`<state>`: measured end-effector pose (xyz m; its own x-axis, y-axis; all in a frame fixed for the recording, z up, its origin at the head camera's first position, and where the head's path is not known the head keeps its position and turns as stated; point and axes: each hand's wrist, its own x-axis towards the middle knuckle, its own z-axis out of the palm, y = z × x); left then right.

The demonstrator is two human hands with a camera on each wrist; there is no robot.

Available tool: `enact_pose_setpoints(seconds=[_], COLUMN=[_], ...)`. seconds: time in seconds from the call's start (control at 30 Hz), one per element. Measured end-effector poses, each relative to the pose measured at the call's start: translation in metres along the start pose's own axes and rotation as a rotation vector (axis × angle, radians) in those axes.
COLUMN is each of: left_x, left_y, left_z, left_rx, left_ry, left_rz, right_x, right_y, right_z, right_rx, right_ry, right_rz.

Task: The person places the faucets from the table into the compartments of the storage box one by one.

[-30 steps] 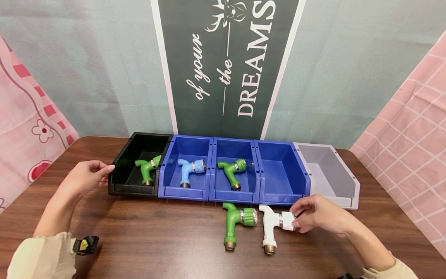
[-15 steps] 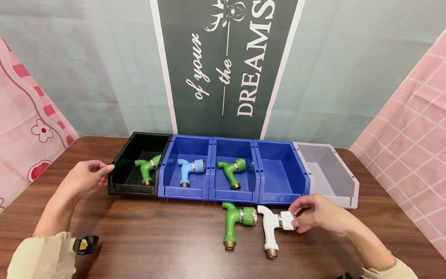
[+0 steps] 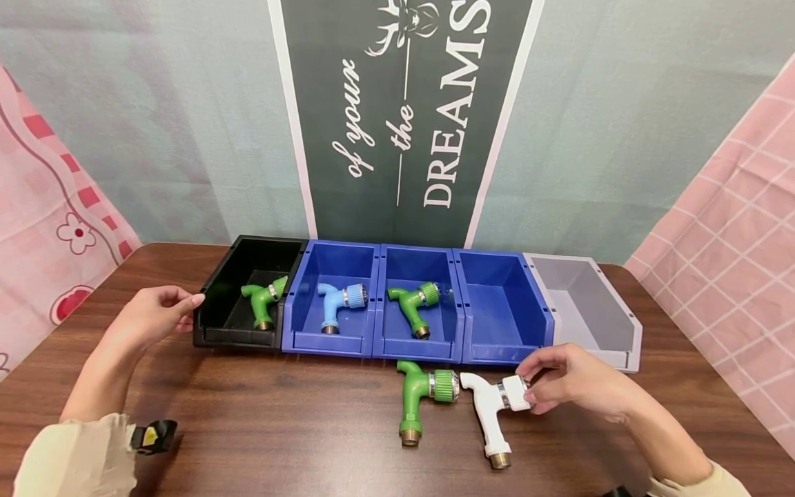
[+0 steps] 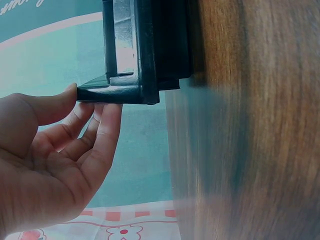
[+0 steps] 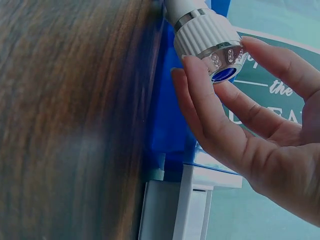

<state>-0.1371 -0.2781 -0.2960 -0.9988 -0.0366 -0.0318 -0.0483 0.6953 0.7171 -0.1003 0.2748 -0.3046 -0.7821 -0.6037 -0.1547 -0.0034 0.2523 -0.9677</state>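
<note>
The white tap (image 3: 488, 413) is at lower right of the head view, beside a green tap (image 3: 410, 404); whether it is clear of the worktop (image 3: 279, 428), I cannot tell. The right hand (image 3: 574, 383) pinches it at the knob (image 3: 515, 393) and metal cap (image 5: 222, 58); the left hand (image 3: 149, 317), at left, pinches the black bin's (image 3: 232, 337) wall. The tap looks stiff and sturdy, probably light, its weight likely biased toward the threaded brass end (image 3: 499, 460). The smooth cap could slip; 2 or 3 fingers around the body should hold steadier.
</note>
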Motion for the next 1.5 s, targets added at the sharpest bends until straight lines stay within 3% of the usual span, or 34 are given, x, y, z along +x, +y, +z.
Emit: enact_pose_setpoints(seconds=[0.8,1.27,1.5], left_x=[0.0,0.0,0.0], left_y=[-0.001,-0.002,-0.002], left_z=[0.0,0.001,0.001], left_rx=[-0.019,-0.005,-0.01], left_ry=[-0.004,0.009,0.004], left_rz=[0.002,0.011,0.011], right_x=[-0.005,-0.014,-0.015], right_y=[-0.004,-0.012,-0.018], right_z=[-0.007,-0.017,-0.023], right_rx=[-0.062,-0.152,-0.144], right_ry=[0.0,0.05,0.054], right_rz=[-0.03,-0.05,-0.077])
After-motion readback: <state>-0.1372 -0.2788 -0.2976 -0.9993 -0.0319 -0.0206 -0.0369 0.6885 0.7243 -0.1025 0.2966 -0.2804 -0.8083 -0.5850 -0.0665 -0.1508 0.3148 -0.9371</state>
